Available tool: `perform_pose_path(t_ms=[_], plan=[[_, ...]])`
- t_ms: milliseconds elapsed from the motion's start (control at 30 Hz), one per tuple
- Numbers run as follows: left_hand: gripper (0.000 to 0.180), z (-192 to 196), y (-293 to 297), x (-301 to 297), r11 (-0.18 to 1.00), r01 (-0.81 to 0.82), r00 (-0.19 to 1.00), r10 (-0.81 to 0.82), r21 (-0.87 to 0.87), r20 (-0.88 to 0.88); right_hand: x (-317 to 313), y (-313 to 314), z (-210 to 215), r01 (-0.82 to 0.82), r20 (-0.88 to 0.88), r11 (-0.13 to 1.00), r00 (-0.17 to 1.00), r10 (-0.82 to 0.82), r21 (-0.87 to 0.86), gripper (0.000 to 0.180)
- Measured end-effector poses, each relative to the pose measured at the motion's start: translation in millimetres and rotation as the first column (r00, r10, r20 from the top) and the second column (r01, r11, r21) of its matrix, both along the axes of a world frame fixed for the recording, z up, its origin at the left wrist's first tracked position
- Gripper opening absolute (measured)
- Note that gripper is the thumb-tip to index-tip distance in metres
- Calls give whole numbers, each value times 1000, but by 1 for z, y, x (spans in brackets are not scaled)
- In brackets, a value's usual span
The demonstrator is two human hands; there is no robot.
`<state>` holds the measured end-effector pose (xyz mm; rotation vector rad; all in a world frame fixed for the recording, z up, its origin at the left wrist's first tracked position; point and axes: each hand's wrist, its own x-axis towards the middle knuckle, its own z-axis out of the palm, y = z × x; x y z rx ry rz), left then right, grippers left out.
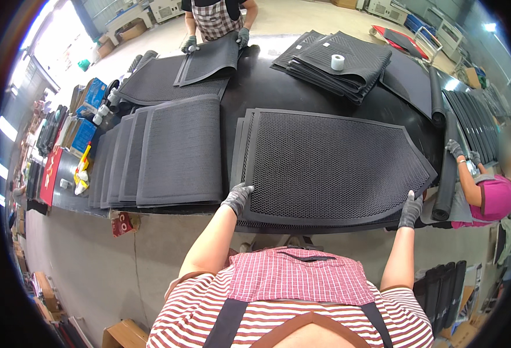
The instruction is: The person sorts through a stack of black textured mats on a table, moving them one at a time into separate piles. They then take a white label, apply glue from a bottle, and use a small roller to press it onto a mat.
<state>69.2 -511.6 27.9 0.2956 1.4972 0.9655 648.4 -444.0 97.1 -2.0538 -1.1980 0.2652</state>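
A large black rubber mat with a honeycomb texture and a pointed right end lies on top of similar mats in front of me. In a grey glove, my left hand closes on its near left edge. My right hand, gloved the same way, grips the near edge toward the right end. Fingertips of both hands are partly hidden at the mat's rim. To the left, a fanned row of folded black mats rests close to my left hand.
Across the black table, a gloved co-worker in a checked apron handles a mat. A mat stack bears a white tape roll. Another person in pink works at the right beside a rolled mat. A yellow spray bottle lies far left.
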Motion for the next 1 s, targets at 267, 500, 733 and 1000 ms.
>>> perform_pose_path(t_ms=[267,500,733,1000], plan=[[29,-4,-6,2,997,70,997,-71,-15,-20,46,13,-50,391,224,898,911,-346,-202,67],[49,-42,-1,-13,980,174,948,-192,-93,-253,49,7,-58,420,-279,872,832,-480,-249,50],[31,-24,-7,-4,993,95,995,-97,63,38,45,8,-21,90,274,995,958,-78,-30,48],[70,31,-9,-2,981,-53,968,96,-184,233,-247,-17,103,-700,251,623,710,658,349,18]])
